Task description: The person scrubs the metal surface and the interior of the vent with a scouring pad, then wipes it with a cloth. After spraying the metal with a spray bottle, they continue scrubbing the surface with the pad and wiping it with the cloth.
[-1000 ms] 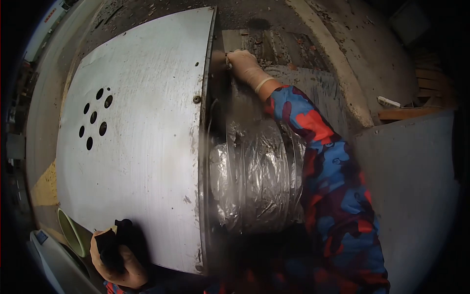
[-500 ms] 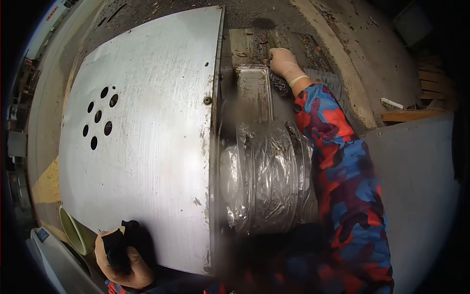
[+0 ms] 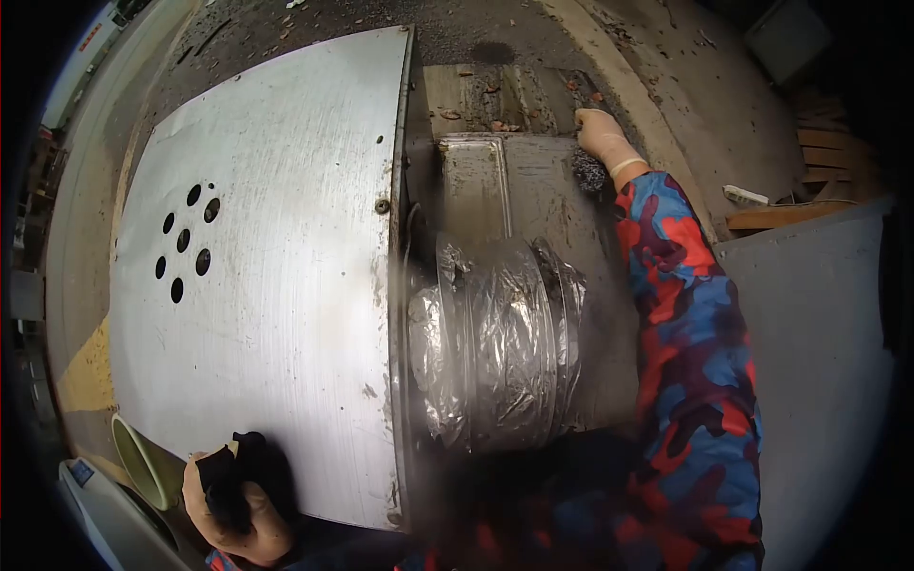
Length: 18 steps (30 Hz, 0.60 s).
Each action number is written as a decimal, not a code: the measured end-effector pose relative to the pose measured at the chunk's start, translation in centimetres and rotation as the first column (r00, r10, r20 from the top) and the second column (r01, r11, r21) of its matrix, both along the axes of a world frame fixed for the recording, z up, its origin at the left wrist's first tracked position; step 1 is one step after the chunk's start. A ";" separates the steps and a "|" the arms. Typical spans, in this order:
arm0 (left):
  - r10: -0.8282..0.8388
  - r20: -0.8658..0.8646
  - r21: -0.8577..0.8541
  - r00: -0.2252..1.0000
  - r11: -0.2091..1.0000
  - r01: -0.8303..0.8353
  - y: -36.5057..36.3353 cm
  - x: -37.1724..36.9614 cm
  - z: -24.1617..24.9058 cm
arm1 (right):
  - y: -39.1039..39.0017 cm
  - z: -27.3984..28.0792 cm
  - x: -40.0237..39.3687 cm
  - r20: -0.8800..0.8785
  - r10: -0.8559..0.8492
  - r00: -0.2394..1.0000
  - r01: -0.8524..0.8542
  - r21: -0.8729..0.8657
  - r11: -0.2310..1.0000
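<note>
Right sleeve (image 3: 690, 314), camouflage print; blue, red, dark maroon; pale band (image 3: 627, 166) at wrist

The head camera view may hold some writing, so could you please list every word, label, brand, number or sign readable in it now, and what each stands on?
No text can be read.
Red marks, possibly lettering, on the white structure at upper left: too small.
Blue patch, possibly a label, on the grey object at lower left: too blurred.

it looks like an outdoor work yard: littered ground (image 3: 533, 30), concrete kerb (image 3: 621, 78), wooden slats (image 3: 826, 157), scuffed metal housing (image 3: 286, 219).
</note>
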State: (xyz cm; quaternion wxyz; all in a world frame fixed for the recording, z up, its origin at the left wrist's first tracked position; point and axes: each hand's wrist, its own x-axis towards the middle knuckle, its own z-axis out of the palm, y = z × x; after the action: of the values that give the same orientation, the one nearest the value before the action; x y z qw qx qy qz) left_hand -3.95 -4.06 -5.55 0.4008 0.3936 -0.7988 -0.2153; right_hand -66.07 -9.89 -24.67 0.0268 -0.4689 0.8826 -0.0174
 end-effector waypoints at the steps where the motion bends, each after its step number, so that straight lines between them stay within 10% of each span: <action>1: -0.046 -0.016 -0.028 0.999 0.999 0.046 -0.1 0.3 -0.3 | 2.6 0.2 -2.7 -0.011 -0.058 0.998 0.059 0.032 0.998; 5: 0.018 -0.023 -0.079 1.000 0.997 -0.020 0.4 -1.6 0.2 | 4.0 -0.1 -2.1 -0.032 -0.144 0.989 0.141 -0.077 0.987; 12: 0.112 -0.117 0.083 0.987 0.991 -0.103 0.3 -2.6 0.3 | -8.4 -0.4 13.6 -0.060 0.296 0.953 -0.301 -0.120 0.946; 18: 0.200 -0.059 0.044 0.978 0.979 -0.197 0.8 -3.4 0.6 | 2.9 0.0 -0.6 -0.033 -0.093 0.995 0.088 -0.134 0.987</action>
State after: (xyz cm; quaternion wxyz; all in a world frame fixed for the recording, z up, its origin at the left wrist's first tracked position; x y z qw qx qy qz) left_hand -7.39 -3.23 -4.95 0.4379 0.4720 -0.7380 -0.2018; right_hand -66.67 -7.01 -24.66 -0.0225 -0.4295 0.9002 -0.0678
